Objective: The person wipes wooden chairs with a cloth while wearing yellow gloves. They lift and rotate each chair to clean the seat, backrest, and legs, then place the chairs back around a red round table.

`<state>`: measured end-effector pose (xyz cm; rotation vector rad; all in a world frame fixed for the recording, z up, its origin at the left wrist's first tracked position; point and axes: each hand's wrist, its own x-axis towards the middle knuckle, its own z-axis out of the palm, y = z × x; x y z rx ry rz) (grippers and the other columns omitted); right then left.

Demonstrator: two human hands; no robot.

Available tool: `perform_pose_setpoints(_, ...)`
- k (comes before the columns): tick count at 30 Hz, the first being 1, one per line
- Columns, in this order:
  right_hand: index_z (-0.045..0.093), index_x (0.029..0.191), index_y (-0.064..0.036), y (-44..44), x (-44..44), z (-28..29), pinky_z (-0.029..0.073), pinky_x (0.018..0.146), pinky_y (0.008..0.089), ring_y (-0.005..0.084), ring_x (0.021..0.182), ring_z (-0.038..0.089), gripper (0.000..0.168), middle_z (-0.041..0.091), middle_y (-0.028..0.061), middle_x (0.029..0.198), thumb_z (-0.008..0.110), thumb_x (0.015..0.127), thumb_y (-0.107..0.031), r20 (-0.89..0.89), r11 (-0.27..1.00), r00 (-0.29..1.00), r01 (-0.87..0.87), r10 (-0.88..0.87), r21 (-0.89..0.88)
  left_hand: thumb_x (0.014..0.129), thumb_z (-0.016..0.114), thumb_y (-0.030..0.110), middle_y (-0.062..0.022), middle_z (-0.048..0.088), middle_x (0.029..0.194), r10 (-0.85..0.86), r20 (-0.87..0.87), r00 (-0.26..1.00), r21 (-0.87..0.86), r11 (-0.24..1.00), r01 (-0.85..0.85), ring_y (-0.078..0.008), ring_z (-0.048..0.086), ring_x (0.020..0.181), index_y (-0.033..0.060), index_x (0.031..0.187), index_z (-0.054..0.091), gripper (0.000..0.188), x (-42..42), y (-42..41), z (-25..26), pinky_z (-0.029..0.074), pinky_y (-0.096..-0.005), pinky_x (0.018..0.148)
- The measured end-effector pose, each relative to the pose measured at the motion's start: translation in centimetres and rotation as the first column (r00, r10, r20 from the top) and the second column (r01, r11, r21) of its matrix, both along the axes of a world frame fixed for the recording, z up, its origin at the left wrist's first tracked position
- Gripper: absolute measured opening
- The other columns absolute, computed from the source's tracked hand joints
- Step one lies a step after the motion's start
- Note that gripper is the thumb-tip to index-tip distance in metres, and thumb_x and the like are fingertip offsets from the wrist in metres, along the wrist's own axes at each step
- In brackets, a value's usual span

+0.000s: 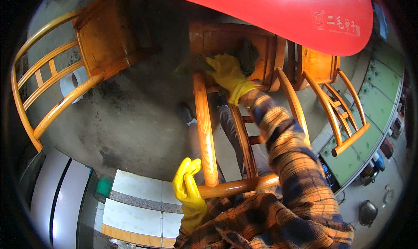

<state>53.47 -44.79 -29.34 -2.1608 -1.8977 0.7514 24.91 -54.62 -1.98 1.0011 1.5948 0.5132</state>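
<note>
A varnished wooden chair stands before me, its curved top rail nearest my body. My left hand, in a yellow rubber glove, is against the left end of that rail. Its fingers point away from me, not wrapped around the wood. My right hand, gloved alike and blurred, reaches over the chair's backrest to the left part of the wooden seat. A dark green, cloth-like thing lies on the seat beside it. A greenish blur shows past my fingertips; what they hold is unclear.
Another wooden chair stands to the left, with a white bucket behind its back. A third chair is at the right, near a green-tiled counter. A red tabletop overhangs the seat. White-tiled blocks stand lower left.
</note>
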Motion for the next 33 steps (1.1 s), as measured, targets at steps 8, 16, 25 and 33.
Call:
perform_pose_setpoints(8, 0.071, 0.139, -0.021, 1.5, 9.6, 0.6, 0.059, 0.094, 0.0530, 0.0396, 0.108, 0.075, 0.047, 0.078, 0.0160, 0.122, 0.072, 0.092, -0.026, 0.170, 0.906, 0.891, 0.401, -0.420, 0.135, 0.117, 0.045, 0.022, -0.0258, 0.075, 0.122, -0.089, -0.071, 0.993, 0.040, 0.995, 0.092, -0.0318, 0.077, 0.107, -0.0132, 0.144, 0.058, 0.046, 0.2, 0.4, 0.6, 0.064, -0.0423, 0.098)
perform_pose_setpoints(16, 0.079, 0.127, -0.028, -1.5, 0.7, 0.6, 0.059, 0.089, 0.0551, 0.0392, 0.110, 0.075, 0.032, 0.077, 0.0170, 0.116, 0.054, 0.107, -0.024, 0.065, 0.941, 0.987, -0.117, 0.145, -0.318, 0.116, 0.045, 0.018, -0.0273, 0.075, 0.121, -0.056, -0.059, 0.997, 0.001, 0.998, 0.056, -0.0340, 0.077, 0.108, -0.0108, 0.143, 0.059, 0.042, 0.0, 0.3, 0.7, 0.063, -0.0447, 0.098)
perform_pose_setpoints(25, 0.071, 0.144, -0.023, 1.8, 13.9, 2.6, 0.056, 0.100, 0.0545, 0.0435, 0.114, 0.071, 0.048, 0.075, 0.0207, 0.124, 0.066, 0.097, -0.026, 0.370, 0.940, 0.928, -0.077, -0.055, 0.333, 0.118, 0.043, 0.023, -0.0282, 0.075, 0.121, -0.061, -0.067, 0.996, 0.037, 0.997, 0.064, -0.0337, 0.076, 0.108, -0.0111, 0.146, 0.056, 0.046, -0.2, -0.2, 0.5, 0.062, -0.0446, 0.099)
perform_pose_setpoints(33, 0.068, 0.143, -0.010, -8.7, 8.2, 0.1, 0.064, 0.071, 0.0526, 0.0363, 0.092, 0.082, 0.050, 0.081, 0.0195, 0.106, 0.065, 0.099, -0.034, 0.458, 0.840, 0.851, 0.432, -0.258, -0.329, 0.117, 0.043, 0.023, -0.0293, 0.074, 0.121, 0.023, -0.073, 0.997, -0.005, 1.000, -0.024, -0.0360, 0.076, 0.109, -0.0111, 0.146, 0.057, 0.046, 1.0, 0.3, 0.7, 0.063, -0.0452, 0.100)
